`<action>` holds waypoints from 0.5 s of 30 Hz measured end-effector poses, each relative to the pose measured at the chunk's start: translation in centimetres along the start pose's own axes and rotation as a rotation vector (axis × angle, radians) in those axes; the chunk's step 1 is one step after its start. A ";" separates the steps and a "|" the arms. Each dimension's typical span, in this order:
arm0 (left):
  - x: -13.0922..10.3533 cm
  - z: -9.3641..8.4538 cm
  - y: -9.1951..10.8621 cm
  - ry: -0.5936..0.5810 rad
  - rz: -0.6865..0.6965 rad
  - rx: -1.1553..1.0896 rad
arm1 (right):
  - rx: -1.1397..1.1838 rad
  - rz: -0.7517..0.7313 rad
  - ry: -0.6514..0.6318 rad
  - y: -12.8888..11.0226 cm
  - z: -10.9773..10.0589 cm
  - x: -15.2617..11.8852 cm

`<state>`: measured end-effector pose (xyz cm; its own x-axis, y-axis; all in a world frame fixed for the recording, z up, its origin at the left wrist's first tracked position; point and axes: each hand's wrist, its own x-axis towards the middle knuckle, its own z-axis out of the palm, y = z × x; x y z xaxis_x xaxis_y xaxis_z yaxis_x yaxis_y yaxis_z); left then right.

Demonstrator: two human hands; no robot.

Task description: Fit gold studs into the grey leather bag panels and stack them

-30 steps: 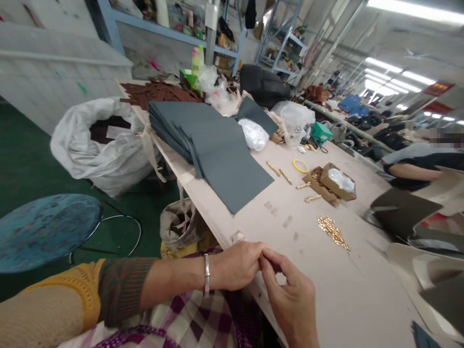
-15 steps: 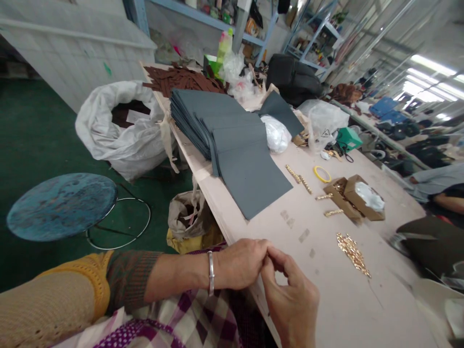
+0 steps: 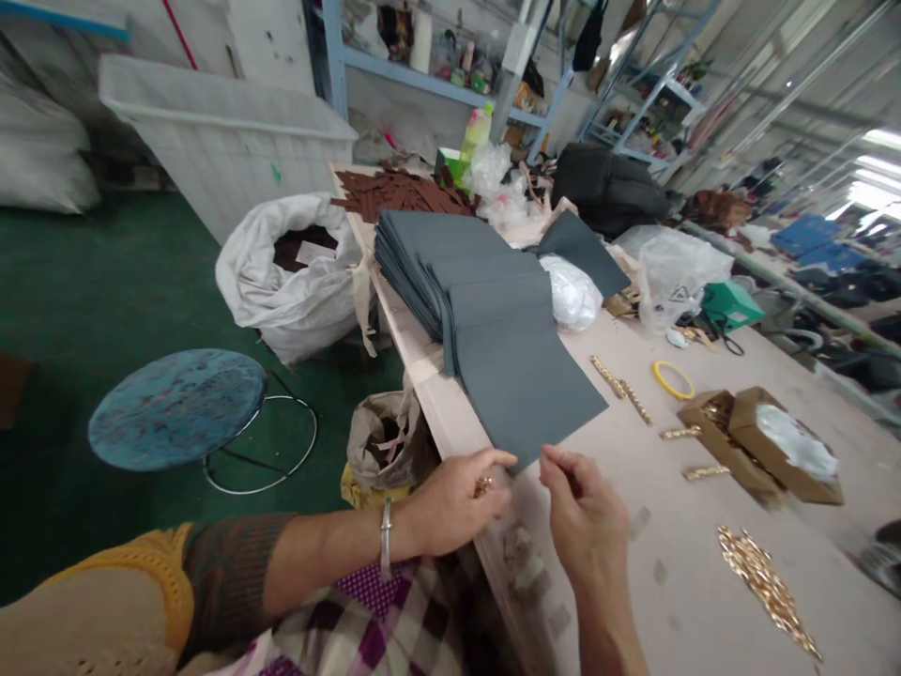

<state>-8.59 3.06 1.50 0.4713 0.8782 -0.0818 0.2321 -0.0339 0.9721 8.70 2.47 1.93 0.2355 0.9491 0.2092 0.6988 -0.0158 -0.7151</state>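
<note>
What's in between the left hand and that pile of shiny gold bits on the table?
The right hand is: in this view it sits between the left hand and the pile of gold bits. Past it, along the straight path to the pile, I can see only flat, smudged tabletop.

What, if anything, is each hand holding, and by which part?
The left hand seems to hold small shiny pieces between its fingers, gripped part unclear. Whether the right hand pinches anything cannot be told.

2 hands [image 3: 454, 502] [image 3: 589, 516] | 4 gold strips [image 3: 680, 433] | 2 cardboard boxes [image 3: 750, 472] | 1 tape ring [image 3: 663, 385]
</note>
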 end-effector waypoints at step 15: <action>-4.6 -2.2 -3.2 0.071 -0.199 -0.268 | -0.136 -0.141 -0.826 0.0 -3.5 -0.9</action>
<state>-13.38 0.22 -0.72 0.3766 0.8865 -0.2689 0.0772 0.2593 0.9627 10.84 0.50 4.12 -0.3919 0.8690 -0.3020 0.7724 0.1325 -0.6211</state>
